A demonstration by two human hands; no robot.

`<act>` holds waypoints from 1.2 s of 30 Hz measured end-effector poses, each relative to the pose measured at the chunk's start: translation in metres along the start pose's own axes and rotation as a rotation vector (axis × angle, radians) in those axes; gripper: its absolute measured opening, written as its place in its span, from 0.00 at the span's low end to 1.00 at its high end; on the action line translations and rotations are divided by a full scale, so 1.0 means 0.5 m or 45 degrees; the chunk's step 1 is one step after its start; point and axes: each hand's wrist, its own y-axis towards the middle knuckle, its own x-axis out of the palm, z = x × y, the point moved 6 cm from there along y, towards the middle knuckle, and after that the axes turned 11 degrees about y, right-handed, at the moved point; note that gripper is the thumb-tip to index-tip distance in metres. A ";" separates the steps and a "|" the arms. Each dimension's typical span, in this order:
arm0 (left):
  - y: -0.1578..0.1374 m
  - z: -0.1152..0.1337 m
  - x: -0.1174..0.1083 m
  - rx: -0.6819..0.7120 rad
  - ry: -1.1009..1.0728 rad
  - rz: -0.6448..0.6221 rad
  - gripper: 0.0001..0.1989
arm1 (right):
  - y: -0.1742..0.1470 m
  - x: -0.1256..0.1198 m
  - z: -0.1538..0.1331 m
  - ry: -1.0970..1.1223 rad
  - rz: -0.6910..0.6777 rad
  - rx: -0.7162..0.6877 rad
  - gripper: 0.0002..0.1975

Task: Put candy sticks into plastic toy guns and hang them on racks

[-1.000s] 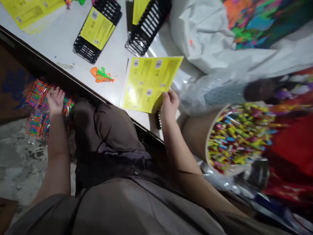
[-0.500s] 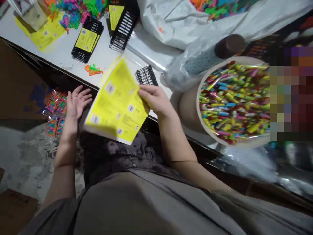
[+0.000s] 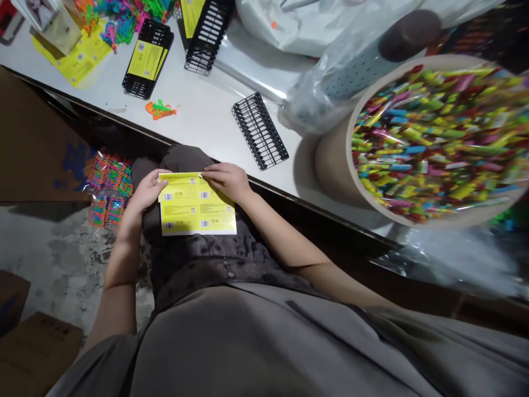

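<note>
A yellow label sheet (image 3: 197, 212) with printed barcodes lies over my lap, its long edge toward the table. My left hand (image 3: 149, 190) grips its left edge, thumb on top. At the upper right edge my right hand (image 3: 228, 181) pinches the sheet near the corner. On the table just beyond is a black plastic rack (image 3: 260, 130) with rows of slots. Left of that rack lies a small orange and green plastic toy (image 3: 160, 110). Farther back sits a stack of black racks (image 3: 143, 71) bearing a yellow label.
A large round tub (image 3: 351, 149) full of colourful wrapped sticks stands at the right. Behind it are a dotted cylinder (image 3: 359, 71) and clear plastic bags. Bagged colourful toys (image 3: 109, 187) hang low at the left, near a cardboard box (image 3: 33, 149).
The yellow sheet has come down flat over my lap. My left hand, earlier open and apart, now holds its left edge. The black rack on the table is more fully visible.
</note>
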 end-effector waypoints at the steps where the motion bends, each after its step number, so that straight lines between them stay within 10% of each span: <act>1: -0.002 -0.002 -0.001 -0.003 -0.023 0.013 0.22 | -0.005 0.001 -0.003 0.020 0.019 -0.065 0.13; 12: -0.010 0.017 -0.032 0.056 -0.128 0.066 0.21 | -0.001 -0.046 -0.058 0.152 0.169 -0.345 0.03; 25: -0.008 0.061 -0.113 0.111 -0.098 0.066 0.23 | 0.013 -0.137 -0.162 0.464 0.036 -0.267 0.07; 36: 0.011 0.088 -0.123 0.052 -0.148 0.099 0.23 | 0.025 -0.192 -0.134 0.720 0.163 -0.199 0.14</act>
